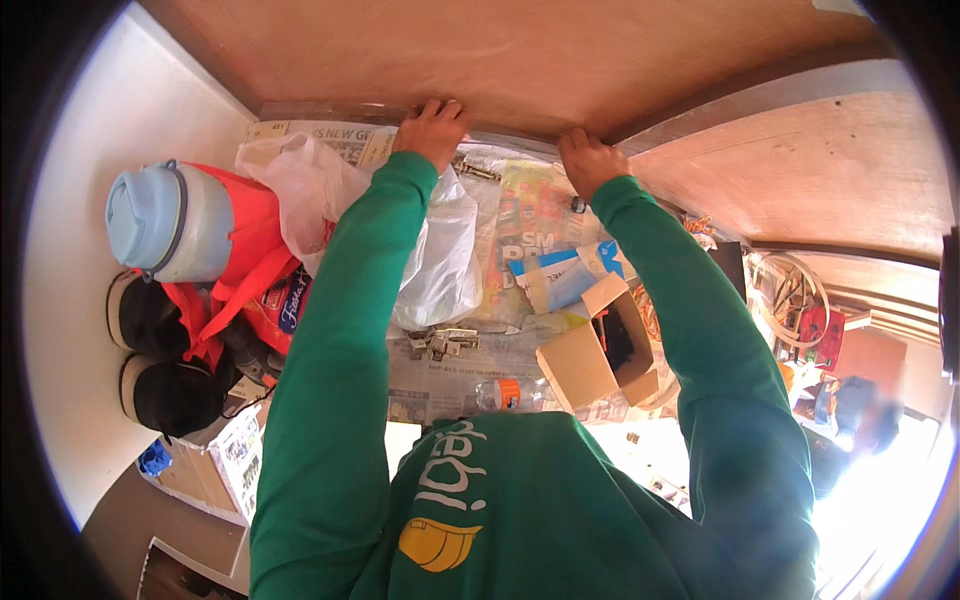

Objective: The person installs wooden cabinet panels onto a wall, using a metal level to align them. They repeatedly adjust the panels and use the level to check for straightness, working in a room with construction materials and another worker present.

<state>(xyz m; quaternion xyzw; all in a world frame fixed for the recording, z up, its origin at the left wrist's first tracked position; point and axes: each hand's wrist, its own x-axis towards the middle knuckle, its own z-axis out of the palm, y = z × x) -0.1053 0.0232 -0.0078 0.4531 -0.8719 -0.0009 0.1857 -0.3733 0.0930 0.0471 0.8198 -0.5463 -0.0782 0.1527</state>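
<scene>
Both my arms, in green sleeves, reach up to the lower edge of a brown wooden panel point(500, 60). My left hand point(432, 133) has its fingers curled over the panel's dark edge strip. Farther right, my right hand point(591, 162) grips the same edge, close to the corner where a slanting wooden beam point(760, 95) meets it. Below my hands lies a surface spread with newspaper point(470, 385). A metal latch point(477, 170) rests by my left hand, and more metal hardware point(445, 343) lies nearer me.
Left stand a blue-lidded jug point(195, 222), white plastic bags point(440, 260), a red bag point(275, 310) and black shoes point(175, 395). Nearer me are an open cardboard box point(590, 355), a blue-white packet point(565, 275) and a clear bottle point(508, 393). Another person point(855, 420) is at far right.
</scene>
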